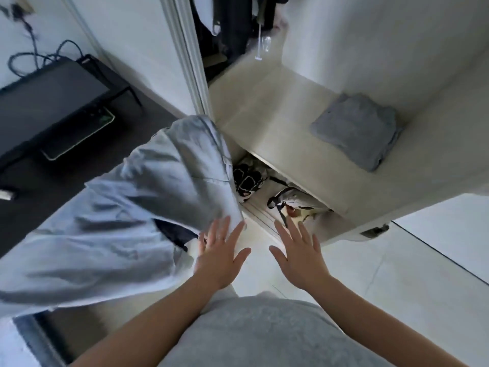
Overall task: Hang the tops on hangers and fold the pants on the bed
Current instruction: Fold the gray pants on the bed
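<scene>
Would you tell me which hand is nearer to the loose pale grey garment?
Left. The left hand has its fingertips at the edge of the pale grey garment; the right hand is apart from it, further right.

pale wardrobe shelf (277,123): folded grey garment (357,131) lies on it.

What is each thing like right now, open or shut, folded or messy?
light grey garment: unfolded, rumpled, blurred.
left hand: open, fingers straight, at that garment's edge.
right hand: open, holding nothing.
wardrobe: open.
folded grey garment: folded, flat on the wardrobe's shelf.
shoes: in the compartment under the shelf.
dark clothes: hanging inside.
screen: dark.
</scene>
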Tool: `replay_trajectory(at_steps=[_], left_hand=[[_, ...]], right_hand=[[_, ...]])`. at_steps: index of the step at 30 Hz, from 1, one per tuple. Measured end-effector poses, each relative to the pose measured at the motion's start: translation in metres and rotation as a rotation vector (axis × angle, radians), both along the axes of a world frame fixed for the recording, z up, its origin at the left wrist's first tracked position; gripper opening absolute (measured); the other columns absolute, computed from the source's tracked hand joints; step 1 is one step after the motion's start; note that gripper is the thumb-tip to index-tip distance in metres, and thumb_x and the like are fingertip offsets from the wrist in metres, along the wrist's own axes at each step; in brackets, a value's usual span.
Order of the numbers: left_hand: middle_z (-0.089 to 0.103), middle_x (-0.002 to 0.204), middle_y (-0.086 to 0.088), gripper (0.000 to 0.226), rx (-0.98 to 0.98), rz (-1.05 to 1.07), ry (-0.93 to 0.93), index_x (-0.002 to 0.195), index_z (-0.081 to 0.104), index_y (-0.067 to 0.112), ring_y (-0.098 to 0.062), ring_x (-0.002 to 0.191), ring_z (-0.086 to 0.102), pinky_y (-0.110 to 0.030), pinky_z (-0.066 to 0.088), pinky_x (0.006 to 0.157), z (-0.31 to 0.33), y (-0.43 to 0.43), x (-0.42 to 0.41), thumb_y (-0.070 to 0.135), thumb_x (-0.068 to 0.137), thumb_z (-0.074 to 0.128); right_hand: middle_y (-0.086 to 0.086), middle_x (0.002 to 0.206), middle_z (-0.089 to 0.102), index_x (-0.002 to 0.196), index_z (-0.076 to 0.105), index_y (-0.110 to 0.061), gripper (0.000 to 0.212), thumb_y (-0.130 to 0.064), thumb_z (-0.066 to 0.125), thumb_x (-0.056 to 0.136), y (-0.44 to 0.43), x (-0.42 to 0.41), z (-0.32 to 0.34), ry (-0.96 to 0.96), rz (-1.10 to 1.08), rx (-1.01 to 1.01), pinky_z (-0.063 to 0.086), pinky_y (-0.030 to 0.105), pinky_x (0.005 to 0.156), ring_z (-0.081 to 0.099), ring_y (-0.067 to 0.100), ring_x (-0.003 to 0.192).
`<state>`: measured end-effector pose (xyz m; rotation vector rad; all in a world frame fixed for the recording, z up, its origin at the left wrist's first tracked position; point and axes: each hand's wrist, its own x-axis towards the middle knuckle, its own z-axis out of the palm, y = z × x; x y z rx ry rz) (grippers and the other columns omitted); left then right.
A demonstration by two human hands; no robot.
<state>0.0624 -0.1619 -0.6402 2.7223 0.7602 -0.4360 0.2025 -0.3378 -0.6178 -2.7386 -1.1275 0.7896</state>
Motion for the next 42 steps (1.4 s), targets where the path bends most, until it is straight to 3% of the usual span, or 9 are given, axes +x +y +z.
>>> replay_trajectory(at_steps=[9,20,32,42], left_hand=[[-0.020,0.164,0.010,0.077,0.052,0.443,-0.009,0.154,-0.014,0.047,-0.015,0.146,-0.030,-0.051,-0.012,0.120,0.023,-0.016,-0.146,0.079,0.084,-0.010],[-0.005,0.168,0.009,0.068,0.078,1.137,-0.069,0.156,0.003,0.048,-0.019,0.154,-0.014,-0.050,-0.007,0.122,0.048,-0.068,-0.380,0.071,0.096,0.022],[-0.009,0.168,0.009,0.067,0.086,1.608,-0.070,0.156,-0.001,0.048,-0.021,0.153,-0.017,-0.051,-0.010,0.122,0.048,-0.170,-0.644,0.072,0.096,0.014],[-0.001,0.169,0.006,0.067,0.030,2.121,-0.240,0.157,0.006,0.045,-0.022,0.154,-0.009,-0.052,0.001,0.123,0.036,-0.214,-0.738,0.070,0.097,0.023]], right_hand=[[-0.012,0.166,-0.015,0.157,-0.004,-0.043,0.064,-0.063,0.018,0.100,0.060,-0.088,0.015,0.124,0.400,0.133,-0.005,0.049,0.122,-0.015,0.017,0.153],[-0.007,0.168,-0.008,0.157,0.001,-0.041,0.064,-0.060,0.025,0.102,0.143,-0.296,0.036,0.106,1.063,0.158,0.005,0.052,0.123,-0.004,0.022,0.155],[-0.011,0.167,-0.011,0.158,0.002,-0.040,0.064,-0.059,0.026,0.102,0.145,-0.582,0.039,0.132,1.436,0.110,0.005,0.052,0.121,-0.007,0.020,0.154],[-0.015,0.165,-0.020,0.157,-0.008,-0.043,0.066,-0.059,0.025,0.102,0.172,-0.720,0.038,0.055,1.776,0.012,-0.003,0.048,0.123,-0.015,0.015,0.153]])
